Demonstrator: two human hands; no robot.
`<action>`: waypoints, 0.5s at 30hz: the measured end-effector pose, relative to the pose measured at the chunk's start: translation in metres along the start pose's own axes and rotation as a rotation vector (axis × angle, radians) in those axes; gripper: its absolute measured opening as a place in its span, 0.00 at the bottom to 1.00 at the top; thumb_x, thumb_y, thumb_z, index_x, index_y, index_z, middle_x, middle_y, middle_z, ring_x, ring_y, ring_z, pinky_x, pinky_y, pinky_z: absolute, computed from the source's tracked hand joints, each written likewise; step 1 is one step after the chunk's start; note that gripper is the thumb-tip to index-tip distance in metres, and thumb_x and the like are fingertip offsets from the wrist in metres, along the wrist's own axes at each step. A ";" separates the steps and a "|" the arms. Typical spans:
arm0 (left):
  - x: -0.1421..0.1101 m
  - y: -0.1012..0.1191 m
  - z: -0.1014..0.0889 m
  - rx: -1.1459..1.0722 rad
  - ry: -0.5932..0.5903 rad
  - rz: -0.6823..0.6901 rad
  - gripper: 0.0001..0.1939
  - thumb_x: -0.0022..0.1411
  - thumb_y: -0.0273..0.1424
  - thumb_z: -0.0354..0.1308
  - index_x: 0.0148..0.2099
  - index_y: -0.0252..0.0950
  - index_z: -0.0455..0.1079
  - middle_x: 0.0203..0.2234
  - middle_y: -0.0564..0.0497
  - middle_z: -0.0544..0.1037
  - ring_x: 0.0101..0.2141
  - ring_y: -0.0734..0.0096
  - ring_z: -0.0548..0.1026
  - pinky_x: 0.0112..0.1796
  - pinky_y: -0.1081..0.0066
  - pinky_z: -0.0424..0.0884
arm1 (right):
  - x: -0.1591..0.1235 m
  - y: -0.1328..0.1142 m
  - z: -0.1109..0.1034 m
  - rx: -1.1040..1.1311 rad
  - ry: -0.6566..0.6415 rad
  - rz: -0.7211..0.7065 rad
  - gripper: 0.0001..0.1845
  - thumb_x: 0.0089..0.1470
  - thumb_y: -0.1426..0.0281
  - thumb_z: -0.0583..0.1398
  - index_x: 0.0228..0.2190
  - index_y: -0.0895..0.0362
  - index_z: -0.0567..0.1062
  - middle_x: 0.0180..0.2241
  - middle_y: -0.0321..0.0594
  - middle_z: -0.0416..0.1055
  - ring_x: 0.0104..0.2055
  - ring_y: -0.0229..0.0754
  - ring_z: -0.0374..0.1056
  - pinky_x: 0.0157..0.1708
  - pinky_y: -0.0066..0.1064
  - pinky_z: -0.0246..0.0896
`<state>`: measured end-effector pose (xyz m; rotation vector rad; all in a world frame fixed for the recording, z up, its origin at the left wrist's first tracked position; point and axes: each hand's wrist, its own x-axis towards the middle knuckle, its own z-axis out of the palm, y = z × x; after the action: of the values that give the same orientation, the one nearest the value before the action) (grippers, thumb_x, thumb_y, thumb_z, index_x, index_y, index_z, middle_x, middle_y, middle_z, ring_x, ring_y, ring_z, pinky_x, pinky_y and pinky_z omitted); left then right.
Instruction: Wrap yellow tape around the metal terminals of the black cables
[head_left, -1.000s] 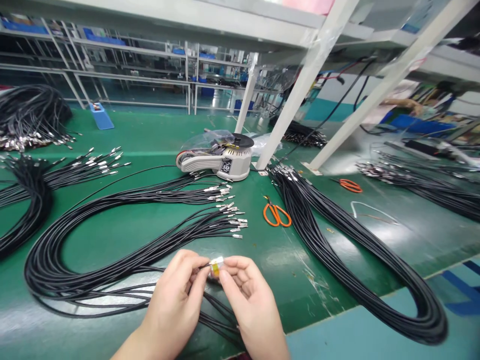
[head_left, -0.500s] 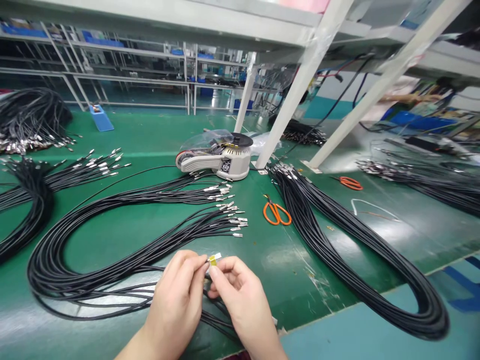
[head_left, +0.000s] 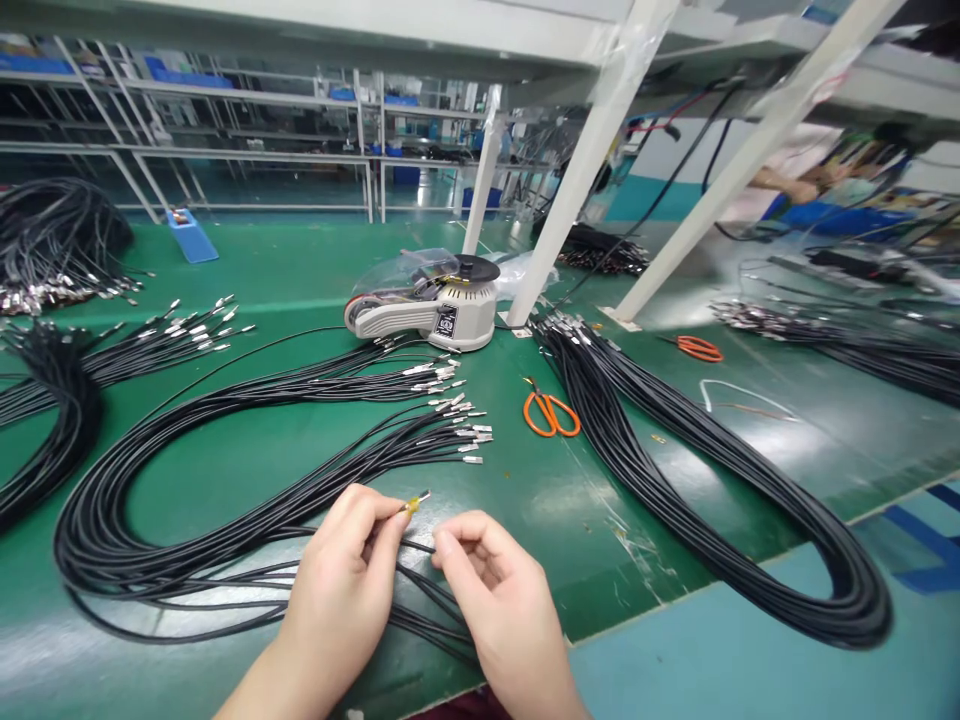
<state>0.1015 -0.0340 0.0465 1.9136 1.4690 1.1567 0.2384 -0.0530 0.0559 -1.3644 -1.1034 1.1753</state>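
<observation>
My left hand is closed in a pinch on a black cable end wrapped with yellow tape. A short metal tip sticks out beyond the tape, pointing up and right. Just right of it, my right hand is apart from the taped end, its fingers curled and the thumb against the index finger. Whether anything sits between those fingertips is hidden; a black cable runs up to them or behind them. Beneath both hands lie loose black cables. Beyond them, a looped bundle of black cables with metal ends rests on the green table.
A tape dispenser stands at the back centre, before white posts. Orange-handled scissors lie right of the bundle, near another long cable bundle. More cables and a blue bin are left. A person's hands show far right.
My right hand has come off the taped cable end and moved slightly right. The yellow tape now wraps close around the cable, and its end is tilted up more in my left hand.
</observation>
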 end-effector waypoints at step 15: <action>-0.005 0.000 0.003 0.001 0.022 0.064 0.07 0.62 0.27 0.48 0.35 0.37 0.67 0.27 0.51 0.70 0.29 0.72 0.71 0.31 0.72 0.69 | 0.007 0.011 0.014 0.131 -0.029 0.035 0.14 0.48 0.59 0.61 0.26 0.58 0.71 0.23 0.36 0.69 0.26 0.38 0.66 0.28 0.28 0.64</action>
<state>0.1038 -0.0382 0.0433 1.9676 1.4291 1.2093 0.2261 -0.0458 0.0432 -1.2740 -1.0083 1.2733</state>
